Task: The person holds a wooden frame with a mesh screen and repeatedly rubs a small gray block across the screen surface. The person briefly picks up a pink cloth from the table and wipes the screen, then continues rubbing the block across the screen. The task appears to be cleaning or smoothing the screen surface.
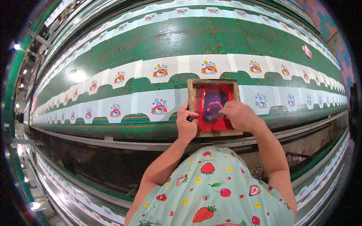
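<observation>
Head view: at the far left, toward ten o'clock, a bright lamp [17, 46] glows near the rim; a long green surface [173, 35] curves across from nine to three o'clock, carrying rows of white pieces; at the frame's nine o'clock, in the near row, the left-hand pieces [144, 100] bear small cartoon prints with red arches; at eleven o'clock, a piece of the next row [151, 73] carries a similar coloured print; the left hand [186, 122] sits at the frame's eight o'clock, its fingers bent and holding the left bar; the wooden frame [213, 81] lies over the near row, just right of the middle of the view; inside it, red ink [227, 89] surrounds a purple patch [215, 98]; at six o'clock, below the frame, spreads a pale green garment [194, 194] with strawberries and cherries; the right hand [239, 116] reaches over the frame from four o'clock, its fingers bunched narrow above the ink, and whether they grip something I cannot tell; at three o'clock, the right-hand pieces [268, 106] show bluish prints; at two o'clock, farther off, a crumpled pink cloth [307, 51] rests on the green.
</observation>
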`<state>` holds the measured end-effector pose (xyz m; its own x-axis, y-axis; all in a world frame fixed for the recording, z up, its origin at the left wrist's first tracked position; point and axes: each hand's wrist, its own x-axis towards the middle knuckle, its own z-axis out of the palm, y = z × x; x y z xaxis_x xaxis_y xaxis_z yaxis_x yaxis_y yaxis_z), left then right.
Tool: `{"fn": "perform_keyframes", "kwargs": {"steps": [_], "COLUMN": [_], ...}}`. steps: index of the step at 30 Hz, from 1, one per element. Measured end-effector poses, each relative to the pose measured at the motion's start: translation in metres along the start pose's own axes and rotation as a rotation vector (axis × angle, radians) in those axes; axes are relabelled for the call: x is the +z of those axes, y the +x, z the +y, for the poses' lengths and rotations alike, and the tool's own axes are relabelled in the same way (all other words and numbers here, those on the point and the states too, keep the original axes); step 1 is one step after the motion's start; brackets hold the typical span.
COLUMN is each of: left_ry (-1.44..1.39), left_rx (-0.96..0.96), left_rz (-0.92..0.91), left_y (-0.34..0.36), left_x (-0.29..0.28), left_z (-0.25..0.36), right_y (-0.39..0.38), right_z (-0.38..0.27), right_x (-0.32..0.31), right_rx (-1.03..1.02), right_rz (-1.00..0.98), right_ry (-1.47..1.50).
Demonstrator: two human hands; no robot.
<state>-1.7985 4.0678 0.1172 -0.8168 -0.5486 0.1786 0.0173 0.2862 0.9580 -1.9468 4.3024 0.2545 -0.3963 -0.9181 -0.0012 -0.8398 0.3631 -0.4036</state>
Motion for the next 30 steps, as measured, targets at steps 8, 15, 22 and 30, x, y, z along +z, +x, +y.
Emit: {"fn": "perform_keyframes", "kwargs": {"steps": [8, 15, 22, 30], "left_ry": [0.014, 0.047, 0.055, 0.105], "left_rx": [0.039, 0.060, 0.114, 0.103], "left_rz": [0.007, 0.009, 0.011, 0.004], "left_y": [0.001, 0.000, -0.001, 0.000], "left_x": [0.001, 0.004, 0.001, 0.000], "left_z": [0.004, 0.000, 0.003, -0.005], "right_y": [0.062, 0.021, -0.027, -0.057], "right_z": [0.051, 0.008, -0.051, -0.074], "right_x": [0.007, 0.041, 0.057, 0.051], "right_rx": [0.057, 0.079, 0.106, 0.145], "right_rz": [0.261, 0.256, 0.237, 0.181], "right_ry": [-0.060, -0.138, -0.125, 0.039]}}
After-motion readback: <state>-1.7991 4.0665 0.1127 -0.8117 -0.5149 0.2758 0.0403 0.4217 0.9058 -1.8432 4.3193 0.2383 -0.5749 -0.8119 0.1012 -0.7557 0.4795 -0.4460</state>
